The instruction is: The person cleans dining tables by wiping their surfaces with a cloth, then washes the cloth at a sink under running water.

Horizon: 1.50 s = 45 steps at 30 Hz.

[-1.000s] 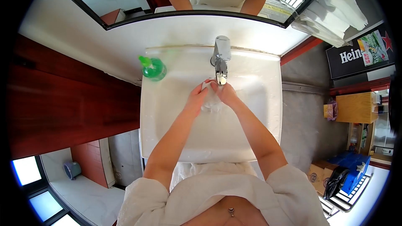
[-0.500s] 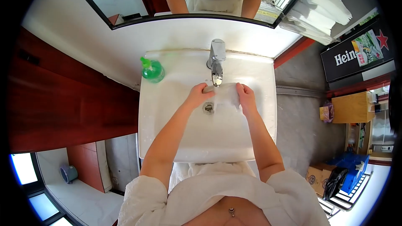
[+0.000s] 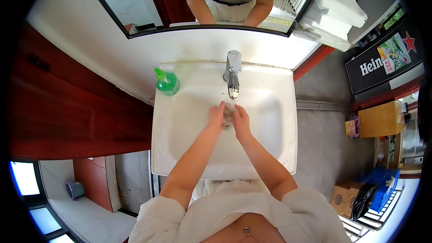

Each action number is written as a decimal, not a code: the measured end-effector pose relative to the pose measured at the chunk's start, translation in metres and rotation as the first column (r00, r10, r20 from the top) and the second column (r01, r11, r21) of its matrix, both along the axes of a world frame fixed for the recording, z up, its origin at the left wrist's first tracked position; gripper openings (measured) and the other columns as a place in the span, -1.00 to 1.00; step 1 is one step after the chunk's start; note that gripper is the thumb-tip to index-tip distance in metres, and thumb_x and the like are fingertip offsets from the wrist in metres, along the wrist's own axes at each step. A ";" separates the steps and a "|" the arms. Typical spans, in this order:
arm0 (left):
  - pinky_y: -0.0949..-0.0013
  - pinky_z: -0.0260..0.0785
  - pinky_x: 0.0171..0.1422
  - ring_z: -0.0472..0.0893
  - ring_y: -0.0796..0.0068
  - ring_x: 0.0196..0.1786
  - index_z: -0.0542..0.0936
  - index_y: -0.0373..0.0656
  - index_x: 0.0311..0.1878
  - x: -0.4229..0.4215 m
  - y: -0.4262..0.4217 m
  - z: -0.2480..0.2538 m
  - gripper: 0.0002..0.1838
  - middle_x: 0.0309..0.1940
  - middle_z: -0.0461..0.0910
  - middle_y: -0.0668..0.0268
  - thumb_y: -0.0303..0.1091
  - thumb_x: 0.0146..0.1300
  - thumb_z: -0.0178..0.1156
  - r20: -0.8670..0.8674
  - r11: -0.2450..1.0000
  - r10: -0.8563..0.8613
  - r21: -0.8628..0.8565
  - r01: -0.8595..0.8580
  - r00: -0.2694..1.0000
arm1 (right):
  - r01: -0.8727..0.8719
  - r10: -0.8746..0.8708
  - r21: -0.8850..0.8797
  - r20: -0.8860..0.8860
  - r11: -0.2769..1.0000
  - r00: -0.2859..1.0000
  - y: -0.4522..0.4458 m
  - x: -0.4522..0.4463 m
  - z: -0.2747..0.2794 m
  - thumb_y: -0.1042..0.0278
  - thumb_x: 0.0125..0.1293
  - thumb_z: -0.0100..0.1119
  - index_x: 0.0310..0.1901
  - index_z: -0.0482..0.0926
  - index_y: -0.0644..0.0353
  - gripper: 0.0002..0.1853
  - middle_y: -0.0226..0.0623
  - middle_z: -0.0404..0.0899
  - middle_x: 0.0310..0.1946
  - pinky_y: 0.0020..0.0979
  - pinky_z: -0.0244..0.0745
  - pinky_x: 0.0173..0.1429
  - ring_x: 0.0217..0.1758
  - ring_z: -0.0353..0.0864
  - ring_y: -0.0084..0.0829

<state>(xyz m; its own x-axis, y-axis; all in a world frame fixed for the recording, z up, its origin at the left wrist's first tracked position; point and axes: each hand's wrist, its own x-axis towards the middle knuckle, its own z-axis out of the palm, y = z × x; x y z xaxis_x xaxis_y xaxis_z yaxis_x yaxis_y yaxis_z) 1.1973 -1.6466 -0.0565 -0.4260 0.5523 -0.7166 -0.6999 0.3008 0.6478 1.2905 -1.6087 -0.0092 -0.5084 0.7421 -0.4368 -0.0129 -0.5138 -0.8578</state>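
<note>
Both my hands are under the chrome faucet in the white sink. My left hand is closed on the left side of a small, wet, whitish cloth. The cloth is bunched between the hands, and my right hand grips its other side. Water seems to run from the spout onto it. The drain is partly hidden just below the cloth. On the sink's back left corner stands a green soap bottle.
A black-framed mirror hangs behind the sink. To the left is a dark red door. White towels hang at the upper right. A wooden cabinet, cardboard box and black bag are on the right.
The cloth was stretched between my hands half a second ago; now my hands have come together and it is bunched up. My view has shifted slightly.
</note>
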 end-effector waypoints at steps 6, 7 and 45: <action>0.23 0.44 -0.24 0.51 0.23 -0.17 0.38 -0.16 -0.04 0.006 0.002 -0.050 -0.69 -0.17 0.47 0.16 -0.22 0.24 -0.14 0.457 0.924 -0.238 0.380 0.055 0.857 | -0.185 0.190 -0.081 0.056 0.979 0.980 -0.015 0.021 0.017 0.30 0.20 -0.10 -0.24 0.50 0.25 -0.76 -0.36 0.52 -0.45 -0.51 0.38 -0.36 -0.41 0.50 -0.56; 0.23 0.44 -0.24 0.51 0.23 -0.17 0.38 -0.16 -0.04 0.007 0.002 -0.065 -0.69 -0.17 0.47 0.16 -0.22 0.24 -0.14 0.454 0.920 -0.243 0.387 0.056 0.857 | -0.184 0.189 -0.072 0.056 0.980 0.980 -0.013 0.019 0.011 0.30 0.20 -0.10 -0.24 0.50 0.25 -0.76 -0.36 0.52 -0.45 -0.51 0.38 -0.36 -0.41 0.50 -0.56; 0.49 0.34 -0.27 0.43 0.61 -0.31 0.45 -0.10 -0.12 0.013 -0.037 0.064 -0.80 -0.37 0.44 0.41 -0.31 0.20 0.08 0.005 0.879 0.244 0.422 -0.223 0.970 | -0.178 0.033 0.547 0.263 0.818 0.964 0.012 0.036 0.014 0.08 0.21 0.01 0.16 0.23 0.20 -0.45 -0.16 0.25 0.14 -0.21 0.27 0.12 0.14 0.30 -0.24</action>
